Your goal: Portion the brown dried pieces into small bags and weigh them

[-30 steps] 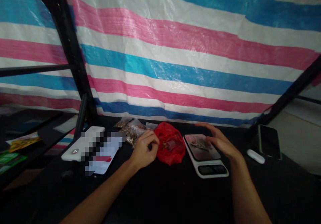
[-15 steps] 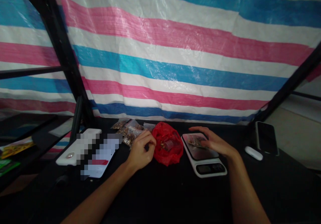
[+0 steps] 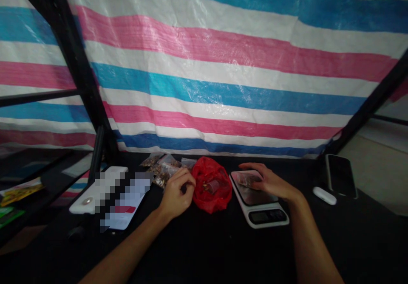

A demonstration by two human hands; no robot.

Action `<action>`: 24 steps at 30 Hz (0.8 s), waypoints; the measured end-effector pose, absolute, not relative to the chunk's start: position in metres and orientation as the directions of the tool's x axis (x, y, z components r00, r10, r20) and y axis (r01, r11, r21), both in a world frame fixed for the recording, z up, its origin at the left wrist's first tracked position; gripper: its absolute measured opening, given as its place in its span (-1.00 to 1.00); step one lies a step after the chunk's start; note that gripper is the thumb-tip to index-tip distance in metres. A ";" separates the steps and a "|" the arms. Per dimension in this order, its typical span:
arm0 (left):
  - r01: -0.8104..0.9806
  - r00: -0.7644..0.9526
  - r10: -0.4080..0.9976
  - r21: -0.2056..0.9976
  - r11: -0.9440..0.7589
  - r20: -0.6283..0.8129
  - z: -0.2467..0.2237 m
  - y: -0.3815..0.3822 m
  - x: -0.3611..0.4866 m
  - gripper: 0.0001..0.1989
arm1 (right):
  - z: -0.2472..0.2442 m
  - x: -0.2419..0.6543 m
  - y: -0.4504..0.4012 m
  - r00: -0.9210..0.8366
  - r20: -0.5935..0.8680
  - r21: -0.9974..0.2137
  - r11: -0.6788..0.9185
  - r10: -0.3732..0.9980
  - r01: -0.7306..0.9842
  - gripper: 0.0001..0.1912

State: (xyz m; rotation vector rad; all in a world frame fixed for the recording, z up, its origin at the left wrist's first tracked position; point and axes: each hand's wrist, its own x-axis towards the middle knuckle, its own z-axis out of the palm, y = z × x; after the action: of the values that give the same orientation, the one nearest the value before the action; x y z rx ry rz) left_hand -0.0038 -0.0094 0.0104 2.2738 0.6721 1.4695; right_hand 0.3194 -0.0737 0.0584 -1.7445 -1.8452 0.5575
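A white scale (image 3: 267, 218) with a shiny top plate stands right of centre. On the plate lies a small clear bag of brownish pieces (image 3: 247, 179), and my right hand (image 3: 266, 182) has its fingers on that bag. My left hand (image 3: 178, 192) is curled, fingertips together, at the left rim of an open red plastic bag (image 3: 219, 201); what it may pinch is too small to make out. Inside the red bag are small pieces and a clear pinkish container (image 3: 213, 186). Several zip bags of brown pieces (image 3: 162, 167) lie behind my left hand.
At left are a white device (image 3: 116, 174) and a pale packet (image 3: 126, 216). A phone (image 3: 341, 175) and a white oval case (image 3: 324, 195) lie at right. Striped sheeting (image 3: 223, 84) hangs behind the black table (image 3: 223, 254), between dark frame bars.
The fingers of my right hand have drawn closer round the small bag on the scale. My left hand stays curled beside the red bag. The view has shifted slightly.
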 end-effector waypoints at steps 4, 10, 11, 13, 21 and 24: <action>0.189 0.355 0.558 0.527 -0.829 0.750 0.010 -0.009 -0.004 -0.74 | 0.060 0.315 -0.075 -0.003 0.106 -0.618 0.068 0.994 0.783 -0.36; 0.221 0.365 0.596 0.555 -0.802 0.715 0.007 -0.008 -0.005 -0.76 | 0.055 0.314 -0.075 0.009 0.110 -0.649 0.065 0.994 0.758 -0.42; 0.237 0.368 0.609 0.562 -0.793 0.703 0.007 -0.009 -0.005 -0.79 | 0.054 0.314 -0.074 0.005 0.103 -0.665 0.065 0.995 0.744 -0.45; 0.275 0.339 0.641 0.579 -0.767 0.688 0.007 -0.010 -0.005 -0.81 | 0.054 0.312 -0.073 -0.010 0.105 -0.712 0.082 0.994 0.698 -0.50; 0.224 0.359 0.677 0.645 -0.731 0.642 0.006 -0.019 0.001 -0.67 | 0.051 0.232 -0.054 0.041 0.392 -0.880 0.362 0.919 0.308 -0.53; 0.141 0.466 0.695 0.729 -0.669 0.548 0.004 -0.023 0.005 -0.49 | 0.036 0.188 -0.053 0.083 0.474 -0.866 0.447 0.877 0.223 -0.60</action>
State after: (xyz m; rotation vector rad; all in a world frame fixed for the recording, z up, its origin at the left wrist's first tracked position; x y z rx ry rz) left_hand 0.0046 -0.0228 0.0042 2.1059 0.6911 1.1759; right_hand 0.1879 -0.0525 0.0365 -1.0387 -1.4387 0.6512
